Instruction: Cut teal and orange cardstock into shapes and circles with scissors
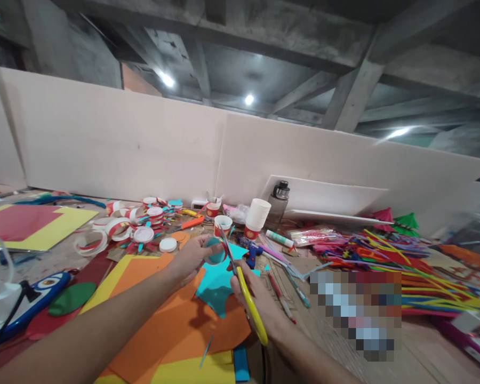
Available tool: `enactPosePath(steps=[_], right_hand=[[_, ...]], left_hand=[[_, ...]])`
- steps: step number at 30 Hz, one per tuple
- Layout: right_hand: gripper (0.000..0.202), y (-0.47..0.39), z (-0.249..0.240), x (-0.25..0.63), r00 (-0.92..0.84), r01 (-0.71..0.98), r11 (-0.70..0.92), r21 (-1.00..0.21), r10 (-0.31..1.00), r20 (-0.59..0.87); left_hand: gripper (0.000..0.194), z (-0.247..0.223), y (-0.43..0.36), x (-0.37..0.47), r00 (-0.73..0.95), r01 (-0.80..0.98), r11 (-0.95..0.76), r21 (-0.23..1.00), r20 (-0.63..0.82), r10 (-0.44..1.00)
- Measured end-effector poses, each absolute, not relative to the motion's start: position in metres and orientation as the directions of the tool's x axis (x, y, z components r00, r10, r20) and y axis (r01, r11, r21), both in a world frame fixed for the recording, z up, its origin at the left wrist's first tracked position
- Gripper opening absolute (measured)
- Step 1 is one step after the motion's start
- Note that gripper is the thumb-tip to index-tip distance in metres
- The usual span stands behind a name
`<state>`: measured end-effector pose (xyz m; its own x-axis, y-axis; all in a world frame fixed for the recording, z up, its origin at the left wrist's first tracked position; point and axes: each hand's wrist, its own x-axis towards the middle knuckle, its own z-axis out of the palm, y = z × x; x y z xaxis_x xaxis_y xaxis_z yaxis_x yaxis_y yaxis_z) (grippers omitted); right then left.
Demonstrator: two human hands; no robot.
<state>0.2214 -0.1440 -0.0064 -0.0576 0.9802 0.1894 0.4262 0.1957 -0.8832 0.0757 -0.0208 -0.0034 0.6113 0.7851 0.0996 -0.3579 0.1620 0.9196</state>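
Note:
My left hand (189,261) pinches a short round paper cup piece (215,258), with a red edge and light blue inside. In my right hand (262,298) is a pair of scissors (248,304) with yellow handles. Its blades point up and away, right beside the cup piece; whether they touch it I cannot tell. Below both hands lies a cut sheet of turquoise paper (214,288) on top of orange paper (164,330). A thin blue strip (206,351) rests on the orange and yellow sheets.
Cut cup rings (118,229) cluster at the back left. A stack of white paper cups (258,213), a dark bottle (279,202) and a blue glue gun (254,255) stand or lie behind my right hand. Colourful pipe cleaners (384,256) spread rightward. White panels (144,144) border the table.

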Motion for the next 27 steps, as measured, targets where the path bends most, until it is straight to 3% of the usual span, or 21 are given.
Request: enactPosePath(steps=[10,22,27], right_hand=[[0.036,-0.1435,-0.0095,0.2233,-0.046,0.451,0.213,-0.867,0.975,0.216],[0.03,-0.145,-0.0077,0.224,-0.053,0.425,0.152,-0.892,0.988,0.143],[0.028,-0.144,-0.0115,0.2243,-0.046,0.419,0.17,-0.892,0.985,0.166]], left_hand=[[0.028,-0.0005,-0.0215,0.0743,0.618,-0.343,0.141,0.928,0.11,0.778],[0.027,0.0018,-0.0166,0.0712,0.635,-0.302,0.096,0.948,0.125,0.762],[0.031,-0.0005,-0.0143,0.0714,0.61,-0.34,0.149,0.929,0.098,0.786]])
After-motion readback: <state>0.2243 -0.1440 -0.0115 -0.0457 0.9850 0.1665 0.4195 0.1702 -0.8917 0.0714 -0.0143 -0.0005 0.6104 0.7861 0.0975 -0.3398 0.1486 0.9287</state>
